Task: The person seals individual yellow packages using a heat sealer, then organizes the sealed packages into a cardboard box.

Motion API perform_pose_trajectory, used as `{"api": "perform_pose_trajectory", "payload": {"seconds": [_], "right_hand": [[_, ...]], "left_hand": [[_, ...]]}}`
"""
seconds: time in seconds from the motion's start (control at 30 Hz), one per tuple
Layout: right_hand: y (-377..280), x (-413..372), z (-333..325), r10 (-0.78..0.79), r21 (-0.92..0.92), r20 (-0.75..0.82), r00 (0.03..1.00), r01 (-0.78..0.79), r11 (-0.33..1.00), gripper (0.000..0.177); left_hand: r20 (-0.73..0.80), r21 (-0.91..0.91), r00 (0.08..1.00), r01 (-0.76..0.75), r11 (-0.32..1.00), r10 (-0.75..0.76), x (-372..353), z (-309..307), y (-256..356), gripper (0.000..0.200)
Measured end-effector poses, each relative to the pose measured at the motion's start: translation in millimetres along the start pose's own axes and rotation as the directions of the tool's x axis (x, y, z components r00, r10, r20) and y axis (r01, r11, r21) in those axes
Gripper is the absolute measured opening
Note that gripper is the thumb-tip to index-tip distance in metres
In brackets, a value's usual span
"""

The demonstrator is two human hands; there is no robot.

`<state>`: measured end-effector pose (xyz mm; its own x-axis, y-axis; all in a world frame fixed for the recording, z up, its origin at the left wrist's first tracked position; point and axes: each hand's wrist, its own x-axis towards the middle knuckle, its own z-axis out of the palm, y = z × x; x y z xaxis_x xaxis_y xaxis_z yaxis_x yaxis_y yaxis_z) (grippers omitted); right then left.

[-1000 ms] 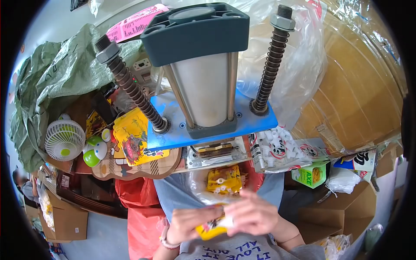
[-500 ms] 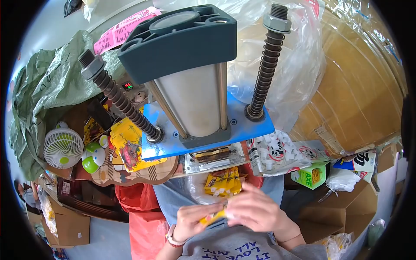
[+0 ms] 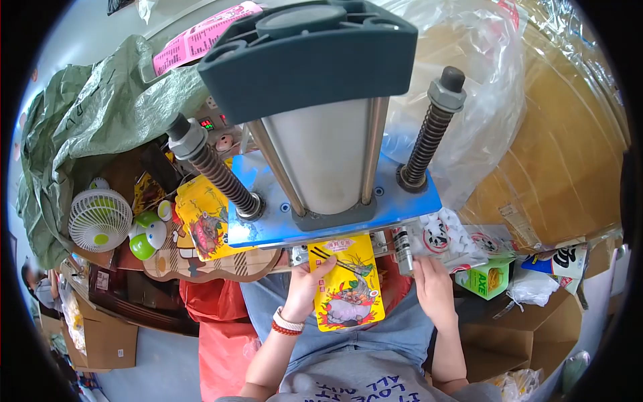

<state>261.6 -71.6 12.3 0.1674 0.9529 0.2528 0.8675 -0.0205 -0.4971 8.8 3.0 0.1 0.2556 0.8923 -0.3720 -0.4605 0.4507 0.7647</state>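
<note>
My left hand [image 3: 308, 289] pinches the left edge of a flat yellow pouch [image 3: 349, 295] printed with dark chopsticks and a pink-and-grey food picture. The pouch's top end reaches the front of a pneumatic press [image 3: 320, 157], just under its blue plate [image 3: 268, 231]. My right hand [image 3: 434, 289] is empty, its fingers stretched forward beside a small silver cylinder [image 3: 403, 251] on the press's right side. Close beyond those fingertips lies a printed plastic bag [image 3: 462, 249] with white spout caps [image 3: 442, 231] on it. The held pouch hides my lap behind it.
Left of the press, more yellow pouches [image 3: 204, 218] lie on a wooden board [image 3: 231, 266], near a small white fan [image 3: 100, 221]. Two spring-wrapped posts [image 3: 429, 141] flank the press cylinder. A green AXE box [image 3: 487, 275] and cardboard boxes [image 3: 509, 328] stand to the right.
My hands have parted from working together over my lap. The left now holds a flat pouch up at the press; the right has moved out right and forward to the silver cylinder.
</note>
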Motion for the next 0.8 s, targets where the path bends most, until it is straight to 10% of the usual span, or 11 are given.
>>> {"api": "perform_pose_trajectory", "payload": {"seconds": [0.1,0.13,0.2,0.27,0.4,0.57,0.8], "right_hand": [[-7.6,-3.4,-19.6,-0.051,0.094,0.069,0.996,0.044,0.995,0.027],[-4.1,-2.6,-25.0,-0.085,0.169,0.092,0.992,0.068,0.983,0.028],[1.0,-6.0,-26.6,-0.117,0.251,0.120,0.986,0.084,0.964,0.029],[3.5,-10.1,-20.8,0.079,0.469,0.101,0.992,-0.118,0.875,0.032],[-19.2,-13.4,-26.6,-0.034,0.672,-0.126,0.991,0.110,0.733,0.032],[-85.0,-13.9,-54.1,-0.385,0.395,-0.328,0.863,0.495,0.774,0.039],[-115.5,-19.4,-36.1,-0.694,0.445,-0.147,0.705,0.673,0.590,0.039]], "left_hand": [[-0.040,0.459,0.999,0.021,0.888,-0.004,-2.8,-17.8,20.7,0.028],[-0.055,0.621,0.970,-0.153,0.769,0.238,6.3,-52.7,17.1,0.039],[0.155,0.928,0.668,-0.351,0.124,0.728,10.5,-80.5,56.9,0.045],[0.266,0.891,0.736,0.060,-0.450,0.623,7.2,-121.7,60.8,0.053],[0.466,0.866,0.727,-0.260,-0.426,0.505,-34.0,-141.2,40.4,0.050],[0.119,0.923,0.675,-0.346,0.170,0.728,-71.0,-92.6,35.3,0.032],[0.653,0.716,0.528,-0.665,-0.214,0.544,-121.5,-12.7,53.5,0.022]]}}
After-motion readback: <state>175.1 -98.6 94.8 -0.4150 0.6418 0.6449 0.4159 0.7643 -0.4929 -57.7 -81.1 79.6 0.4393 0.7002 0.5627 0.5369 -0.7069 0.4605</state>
